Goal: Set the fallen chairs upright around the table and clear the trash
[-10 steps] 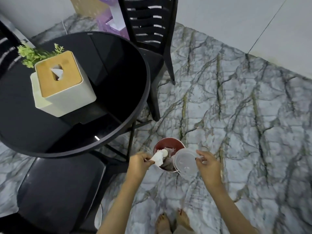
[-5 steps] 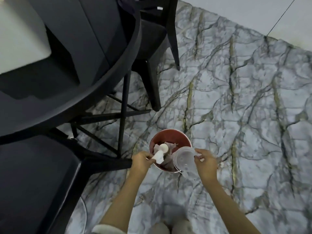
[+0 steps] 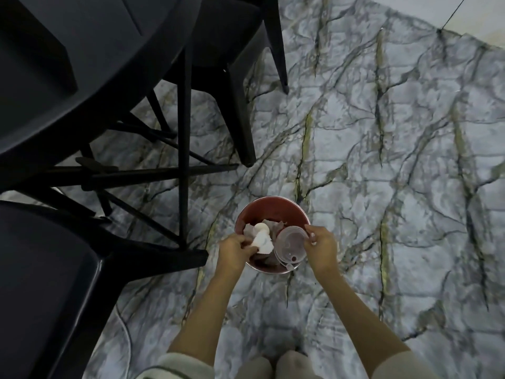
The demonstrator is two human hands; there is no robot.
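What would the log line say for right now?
stage: trash drop | left hand: holds crumpled tissue | right hand: holds clear plastic cup | both over red bin

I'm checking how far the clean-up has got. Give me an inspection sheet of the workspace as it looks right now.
Surface: marble-patterned floor, with a plain pale floor at the top right.
Job's things: red bin on the floor with crumpled trash inside; white crumpled paper and clear plastic cup held over it; two black chairs, near chair and far chair, both upright by the black table.
Clutter: nothing seen loose on the floor.
Hands: left hand grips the paper; right hand holds the cup's rim.
Cables: a thin pale line on the floor beside the near chair; whether it is a cable is unclear.
Surroundings: nothing else seen.
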